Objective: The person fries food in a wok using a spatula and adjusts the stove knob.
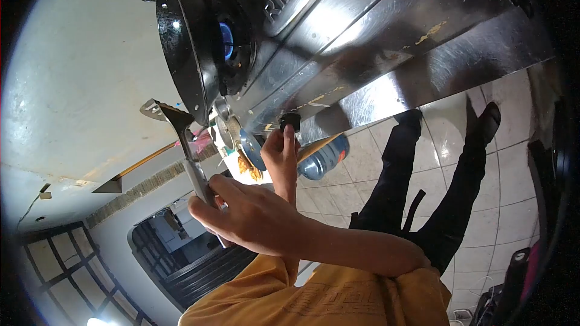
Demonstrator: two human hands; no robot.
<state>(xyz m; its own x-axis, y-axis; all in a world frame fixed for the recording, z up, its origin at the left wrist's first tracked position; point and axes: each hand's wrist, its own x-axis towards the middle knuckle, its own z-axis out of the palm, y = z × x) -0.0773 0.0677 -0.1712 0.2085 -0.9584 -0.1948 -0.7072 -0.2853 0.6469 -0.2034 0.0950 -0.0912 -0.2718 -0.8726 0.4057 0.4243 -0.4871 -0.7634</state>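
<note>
My right hand (248,214) is closed around the handle of a slotted metal spatula (186,136), whose blade sits close to the wok's rim. Beneath and beyond it, my left hand (281,154) pinches a black stove knob (290,122) on the front of the metal gas stove (338,30). A dark wok (190,48) rests over the burner (238,66), and a blue flame (226,40) burns under it. My right forearm crosses in front of my left arm. What lies inside the wok is mostly hidden by the angle.
Beside the stove, dishes and a blue bowl (251,148) stand near some brown food (248,169) on a white surface. A large blue water jug (323,160) is below. Pale wall (78,84) rises behind the wok, and white tiles (471,175) cover the floor.
</note>
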